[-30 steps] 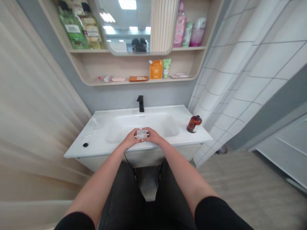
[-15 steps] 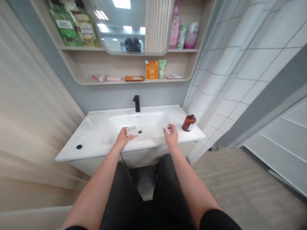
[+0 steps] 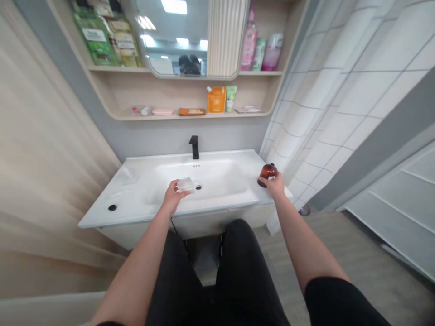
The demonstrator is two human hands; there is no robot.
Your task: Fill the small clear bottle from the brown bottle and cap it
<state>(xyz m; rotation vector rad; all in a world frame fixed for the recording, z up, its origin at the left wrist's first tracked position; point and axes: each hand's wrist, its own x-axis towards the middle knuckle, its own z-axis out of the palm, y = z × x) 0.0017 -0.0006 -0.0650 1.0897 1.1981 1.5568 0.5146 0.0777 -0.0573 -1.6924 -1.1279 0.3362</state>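
Left hand [image 3: 172, 196]: grasping the clear container at its left side, thumb along the near edge.
Clear container [image 3: 186, 184]: held over the near part of the sink basin [image 3: 224, 176], just left of the drain [image 3: 199, 187]; contents cannot be made out.
Right hand [image 3: 274, 183]: closed around the near side of the brown bottle, thumb to the left.
Brown bottle [image 3: 268, 170]: upright at the right end of the white bench [image 3: 125, 194], right of the basin; pale label partly covered by the hand.
Black round piece [image 3: 112, 208]: lies on the bench, near left, well apart from both hands.
Faucet [image 3: 195, 147]: black, upright at the far side of the basin.
Lower shelf [image 3: 190, 117]: above the faucet; carries an orange pouch [image 3: 216, 100] standing beside a green tube [image 3: 230, 98].
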